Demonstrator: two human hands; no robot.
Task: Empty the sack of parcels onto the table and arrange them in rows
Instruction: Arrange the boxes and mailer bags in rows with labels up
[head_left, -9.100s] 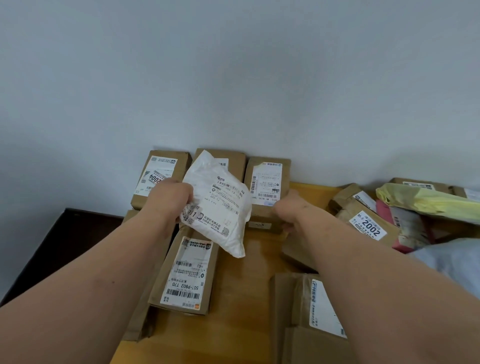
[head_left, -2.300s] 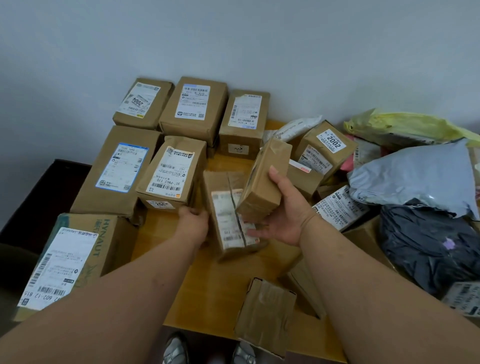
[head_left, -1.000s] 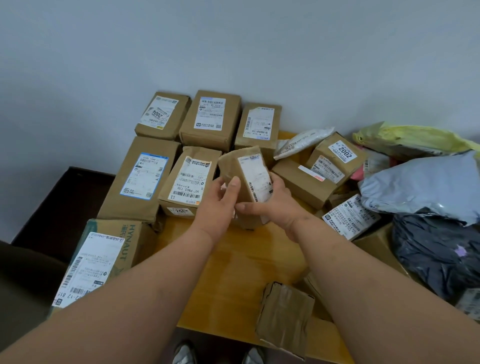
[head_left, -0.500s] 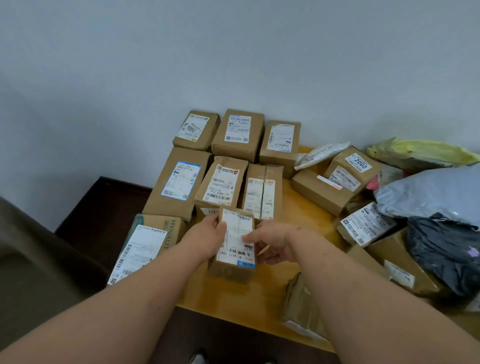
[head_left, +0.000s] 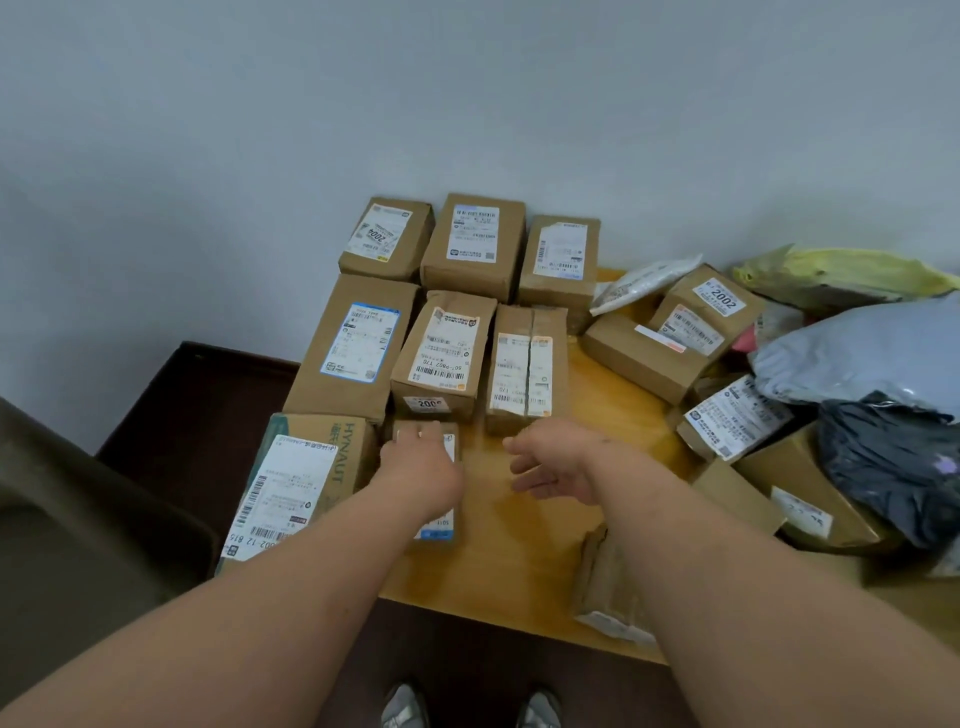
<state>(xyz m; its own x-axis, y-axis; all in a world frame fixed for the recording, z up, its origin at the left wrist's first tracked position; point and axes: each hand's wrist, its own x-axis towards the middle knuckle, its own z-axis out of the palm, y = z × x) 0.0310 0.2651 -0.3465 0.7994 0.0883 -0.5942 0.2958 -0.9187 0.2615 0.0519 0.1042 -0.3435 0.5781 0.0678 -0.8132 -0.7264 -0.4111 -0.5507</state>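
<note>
Head view looks down on a yellow wooden table (head_left: 524, 577) pushed against a pale grey wall (head_left: 467, 93). Brown cardboard parcels with white shipping labels stand in rows at the table's left part: a back row of three against the wall, led by the small box marked 2004 (head_left: 387, 239), and a middle row of three, with the long blue-edged-label box (head_left: 358, 345) at its left. In the front row, the large green-printed carton marked HYNAUT (head_left: 306, 478) sits at the left edge, and just beside it lies a small brown labelled parcel (head_left: 441, 525). The left hand (head_left: 421, 462) rests flat on top of that small parcel, fingers extended, not curled round it. The right hand (head_left: 550, 460) hovers just to the right above bare tabletop, fingers loosely spread, holding nothing. At the right, unsorted parcels lie heaped: the box marked 2002 (head_left: 709, 312), a white padded pouch (head_left: 641, 283), a yellow plastic bag (head_left: 852, 273), a grey poly mailer (head_left: 862, 353) and a black plastic bag (head_left: 893, 467). A crumpled brown parcel (head_left: 605, 587) lies at the near edge.
</note>
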